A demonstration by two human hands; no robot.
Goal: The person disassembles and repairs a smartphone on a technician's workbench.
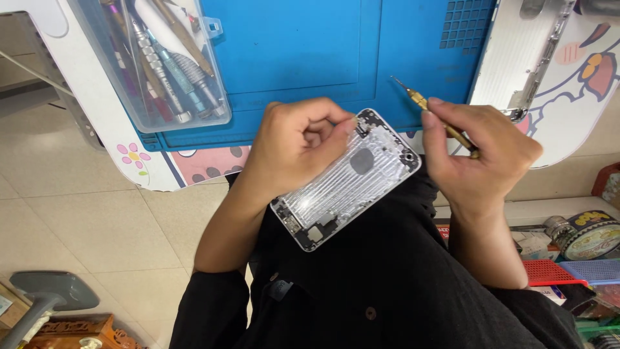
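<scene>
Gripping the bare phone housing (349, 178) at its top edge, the left hand (297, 145) holds it tilted over the lap, just below the blue mat (290, 52). The right hand (481, 158) is closed around a brass screwdriver (436, 116), tip raised away from the housing. To my eye, steadying the housing first and meeting the screw squarely would serve best.

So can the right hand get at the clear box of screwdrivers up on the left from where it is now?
Probably not directly. The right hand already holds a brass screwdriver, and the left hand with the phone housing sits between it and the clear tool box. It would have to reach over them.
</scene>
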